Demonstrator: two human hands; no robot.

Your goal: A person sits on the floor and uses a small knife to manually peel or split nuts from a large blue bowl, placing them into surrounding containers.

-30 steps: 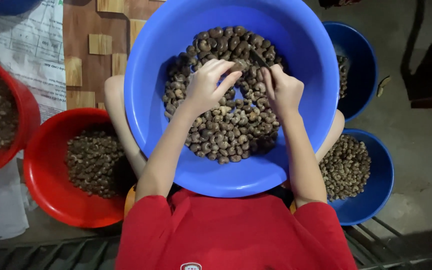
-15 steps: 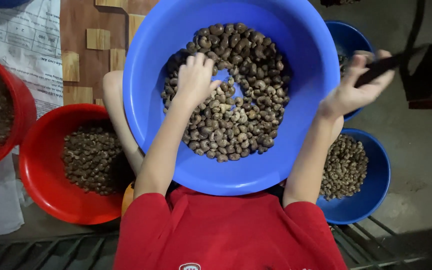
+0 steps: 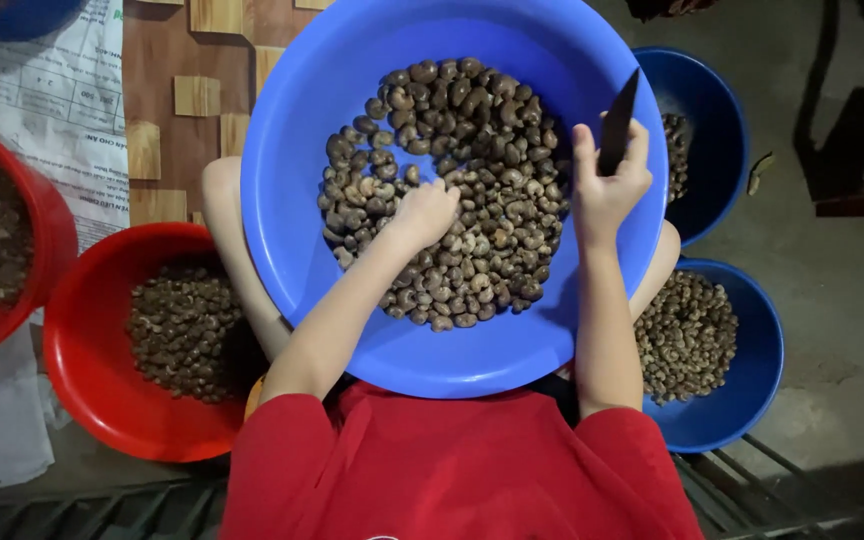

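Observation:
A large blue basin [image 3: 297, 150] rests on my lap, holding a heap of brown cashew nuts [image 3: 482, 140]. My left hand [image 3: 427, 212] lies in the middle of the heap with its fingers curled down among the nuts; whatever they hold is hidden. My right hand [image 3: 607, 185] hovers over the basin's right side. It grips a small dark knife [image 3: 619, 120] with the blade pointing up and away from me.
A red basin [image 3: 87, 385] of nuts sits at my left, with another red basin [image 3: 52, 235] beyond it. Two blue bowls with nuts stand at my right, one near [image 3: 757, 385] and one far [image 3: 717, 100]. Printed paper [image 3: 62, 110] covers the floor.
My right hand has swung back from the far right blue bowl to the big basin, knife still in it. My left hand slid down toward the heap's middle and curled.

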